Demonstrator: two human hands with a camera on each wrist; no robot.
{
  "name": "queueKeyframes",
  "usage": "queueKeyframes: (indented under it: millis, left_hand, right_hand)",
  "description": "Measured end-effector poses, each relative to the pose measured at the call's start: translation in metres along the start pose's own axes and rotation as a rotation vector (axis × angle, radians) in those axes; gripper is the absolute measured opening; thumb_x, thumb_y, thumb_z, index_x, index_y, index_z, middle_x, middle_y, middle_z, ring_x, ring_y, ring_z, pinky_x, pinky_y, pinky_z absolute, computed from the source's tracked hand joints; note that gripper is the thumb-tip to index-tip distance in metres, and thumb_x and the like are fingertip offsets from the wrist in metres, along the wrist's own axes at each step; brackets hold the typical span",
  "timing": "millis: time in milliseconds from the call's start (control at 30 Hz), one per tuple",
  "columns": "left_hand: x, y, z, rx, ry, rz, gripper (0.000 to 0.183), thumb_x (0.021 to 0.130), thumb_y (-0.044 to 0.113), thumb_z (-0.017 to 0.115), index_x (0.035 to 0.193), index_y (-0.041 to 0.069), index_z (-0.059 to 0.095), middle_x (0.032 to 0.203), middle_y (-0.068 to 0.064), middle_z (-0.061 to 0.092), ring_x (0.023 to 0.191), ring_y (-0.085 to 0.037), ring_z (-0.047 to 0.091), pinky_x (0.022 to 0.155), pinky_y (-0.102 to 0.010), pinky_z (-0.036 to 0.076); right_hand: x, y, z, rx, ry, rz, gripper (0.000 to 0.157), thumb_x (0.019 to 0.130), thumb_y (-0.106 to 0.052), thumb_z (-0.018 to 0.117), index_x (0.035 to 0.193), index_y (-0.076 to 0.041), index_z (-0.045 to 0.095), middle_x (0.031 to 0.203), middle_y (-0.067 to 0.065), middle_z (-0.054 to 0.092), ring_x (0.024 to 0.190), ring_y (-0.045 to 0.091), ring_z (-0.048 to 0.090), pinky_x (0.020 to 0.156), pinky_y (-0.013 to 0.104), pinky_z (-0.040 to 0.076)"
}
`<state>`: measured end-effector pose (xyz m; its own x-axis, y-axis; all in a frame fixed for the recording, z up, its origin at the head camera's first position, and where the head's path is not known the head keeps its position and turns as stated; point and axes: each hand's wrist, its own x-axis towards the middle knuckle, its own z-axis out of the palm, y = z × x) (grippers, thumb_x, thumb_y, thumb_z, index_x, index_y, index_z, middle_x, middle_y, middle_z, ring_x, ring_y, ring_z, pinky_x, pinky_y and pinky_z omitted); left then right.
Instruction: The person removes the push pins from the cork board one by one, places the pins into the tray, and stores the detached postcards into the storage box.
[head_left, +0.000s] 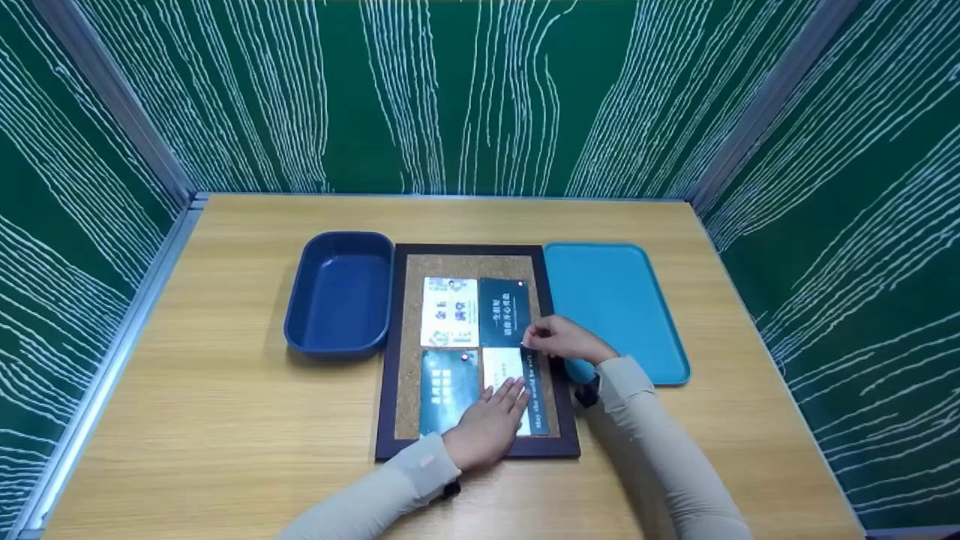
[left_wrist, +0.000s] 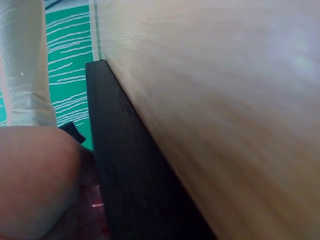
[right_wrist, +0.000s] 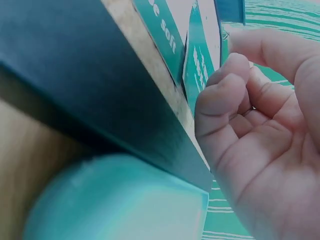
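Observation:
A cork board (head_left: 414, 315) in a dark frame (head_left: 385, 390) lies on the table, bearing several cards. My left hand (head_left: 489, 420) rests flat, fingers spread, on the lower right white-and-green card (head_left: 534, 390). At that card's top edge, my right hand (head_left: 564, 337) pinches a small push pin between thumb and fingertips; most of it is hidden. Pins show in the white card (head_left: 450, 311), the upper right green card (head_left: 495, 300) and the lower left green card (head_left: 442, 382). In the right wrist view the curled right hand (right_wrist: 265, 115) is beside the cards.
Left of the board stands a deep blue tray (head_left: 339, 349). A flat turquoise tray (head_left: 600, 292) touches the board's right side. Green walls with white lines (head_left: 465, 97) enclose the wooden table (head_left: 187, 420) at the back and sides.

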<state>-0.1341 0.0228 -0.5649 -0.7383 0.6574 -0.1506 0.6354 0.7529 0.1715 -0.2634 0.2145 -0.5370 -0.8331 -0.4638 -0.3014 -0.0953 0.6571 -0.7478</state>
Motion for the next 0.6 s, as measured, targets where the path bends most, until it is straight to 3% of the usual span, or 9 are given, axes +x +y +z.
queueKeyframes:
  millis: [433, 600]
  left_hand:
    - [0.000, 0.000, 0.001, 0.022, 0.016, 0.013, 0.048, 0.105, 0.023, 0.034, 0.149, 0.006, 0.034, 0.158, -0.011, 0.028, 0.146, -0.025, 0.026, 0.116, -0.041, 0.032]
    - [0.000, -0.001, 0.004, 0.013, 0.009, 0.013, 0.048, 0.105, 0.024, 0.034, 0.150, 0.006, 0.032, 0.159, -0.011, 0.025, 0.147, -0.025, 0.024, 0.117, -0.042, 0.029]
  right_hand:
    - [-0.003, 0.014, -0.019, 0.014, 0.083, 0.070, 0.019, 0.095, -0.022, 0.057, 0.095, -0.007, 0.068, 0.091, 0.006, 0.063, 0.074, 0.018, 0.055, 0.064, 0.027, 0.048]
    - [-0.005, 0.023, -0.027, 0.026, 0.105, 0.088, 0.020, 0.096, -0.024, 0.056, 0.097, -0.007, 0.068, 0.087, 0.006, 0.061, 0.071, 0.017, 0.053, 0.063, 0.027, 0.046]
